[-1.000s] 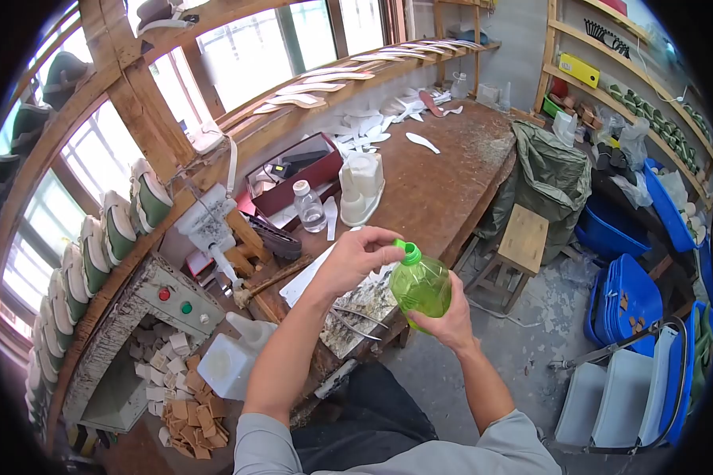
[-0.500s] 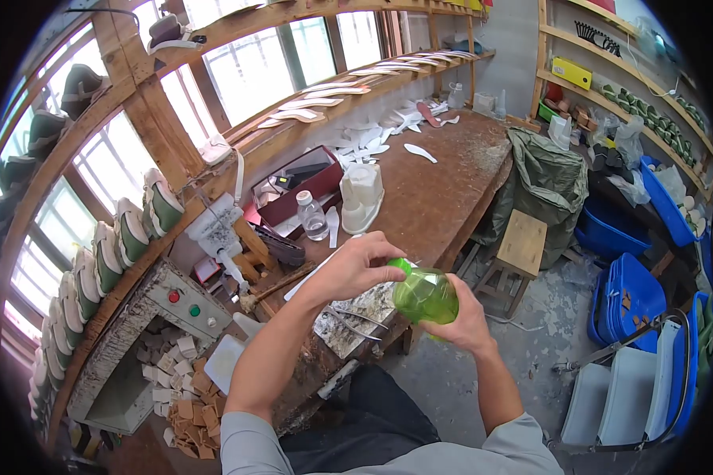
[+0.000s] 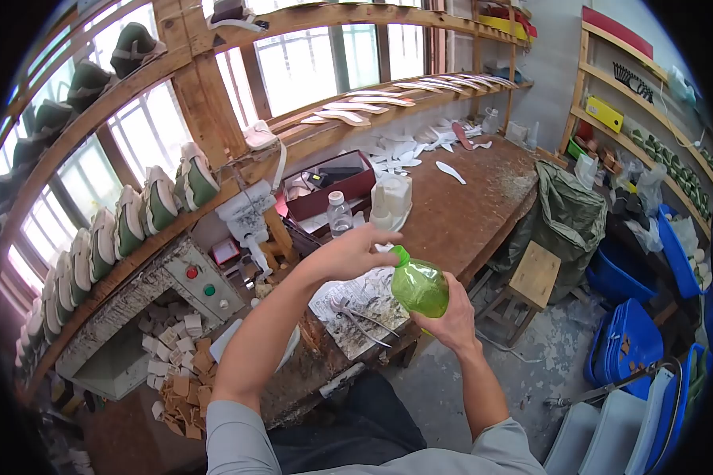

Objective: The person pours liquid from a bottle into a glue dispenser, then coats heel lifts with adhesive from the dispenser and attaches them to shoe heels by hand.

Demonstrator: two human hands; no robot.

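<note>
My right hand (image 3: 454, 315) is wrapped around a translucent green plastic bottle (image 3: 421, 291), held tilted above the front edge of the workbench. The bottle's bright green cap end (image 3: 401, 256) points up and to the left. My left hand (image 3: 360, 252) is beside that end, thumb and index finger apart, the thumb close to its edge; whether they touch cannot be made out. Under my hands a pale, stained board (image 3: 356, 313) lies on the bench with metal pliers-like tools (image 3: 364, 319) on it. Behind my left hand stands a clear bottle (image 3: 339, 214) with a pinkish cap.
A white plastic container (image 3: 390, 202) and a dark red box (image 3: 325, 190) stand on the brown workbench (image 3: 475, 210). Shoes (image 3: 158, 207) line the window shelf. Foam blocks (image 3: 170, 348) are heaped lower left. A wooden stool (image 3: 535, 273) and blue bins (image 3: 627, 344) are at right.
The view has turned left, shifting the room rightward. My left fingers have drawn back and up from around the bottle's cap end. My right hand still holds the bottle, now more upright.
</note>
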